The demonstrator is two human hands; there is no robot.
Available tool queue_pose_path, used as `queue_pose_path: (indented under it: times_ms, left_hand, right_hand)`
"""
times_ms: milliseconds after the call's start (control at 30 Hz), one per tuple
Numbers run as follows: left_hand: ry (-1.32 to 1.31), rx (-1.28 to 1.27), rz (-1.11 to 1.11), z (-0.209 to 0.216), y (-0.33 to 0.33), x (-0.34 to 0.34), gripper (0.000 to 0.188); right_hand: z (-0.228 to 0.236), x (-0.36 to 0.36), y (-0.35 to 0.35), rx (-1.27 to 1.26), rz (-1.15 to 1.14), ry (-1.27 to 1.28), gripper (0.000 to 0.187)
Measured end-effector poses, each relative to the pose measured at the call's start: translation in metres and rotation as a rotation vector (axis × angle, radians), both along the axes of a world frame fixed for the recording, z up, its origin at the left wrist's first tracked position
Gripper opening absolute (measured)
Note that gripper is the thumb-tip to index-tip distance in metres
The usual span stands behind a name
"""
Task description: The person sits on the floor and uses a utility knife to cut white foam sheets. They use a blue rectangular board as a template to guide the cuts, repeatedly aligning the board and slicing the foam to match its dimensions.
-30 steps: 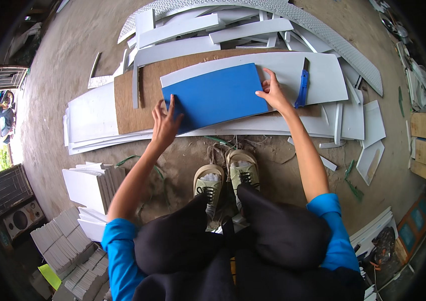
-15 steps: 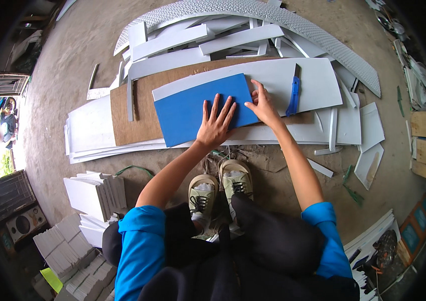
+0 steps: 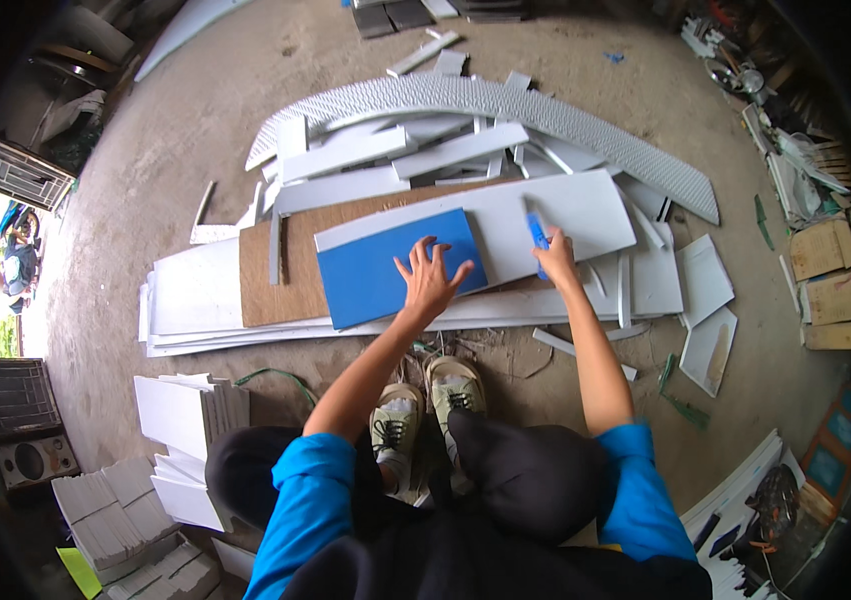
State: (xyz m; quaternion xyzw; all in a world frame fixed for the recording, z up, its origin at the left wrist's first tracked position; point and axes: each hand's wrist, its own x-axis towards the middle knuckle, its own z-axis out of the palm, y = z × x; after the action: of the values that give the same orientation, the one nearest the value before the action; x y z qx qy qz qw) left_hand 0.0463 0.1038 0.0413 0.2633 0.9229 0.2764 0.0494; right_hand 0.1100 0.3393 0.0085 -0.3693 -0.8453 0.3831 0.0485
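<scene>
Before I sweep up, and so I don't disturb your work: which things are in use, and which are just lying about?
Apparently in use:
- blue panel, under the left hand
- blue cutter, in the right hand
- white sheet
- brown board

Apparently lying about:
- green strand
- cardboard boxes
- white scraps

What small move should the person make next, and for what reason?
Perhaps bring the blue cutter to the right edge of the blue panel: the right hand grips the cutter near that edge, and the left hand is spread over the panel.
</scene>
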Motion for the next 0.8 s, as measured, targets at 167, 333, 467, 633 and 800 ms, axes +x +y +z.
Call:
queue_pose_path:
  times_ms: [167, 333, 467, 633, 800]
  left_hand:
    - [-0.675, 0.863, 0.028, 0.076, 0.003, -0.015, 0.048]
    - [-0.653, 0.967, -0.110, 0.167, -0.024, -0.002, 0.030]
    - [-0.675, 1.096, -0.180, 0.196, -0.042, 0.010, 0.016]
    - [-0.686, 1.168, -0.126, 0.206, -0.053, 0.029, 0.014]
    - [-0.692, 1.264, -0.047, 0.198, -0.049, 0.041, 0.016]
  right_hand:
    - [0.114, 0.017, -0.077, -0.070, 0.434, 0.417, 0.044]
    - [0.200, 0.030, -0.120, -0.412, 0.545, 0.416, 0.027]
    - [0.235, 0.026, -0.138, -0.285, 0.444, 0.273, 0.051]
    - [0.252, 0.033, -0.161, -0.080, 0.355, 0.335, 0.060]
    - [0.253, 0.042, -0.165, -0.036, 0.389, 0.388, 0.054]
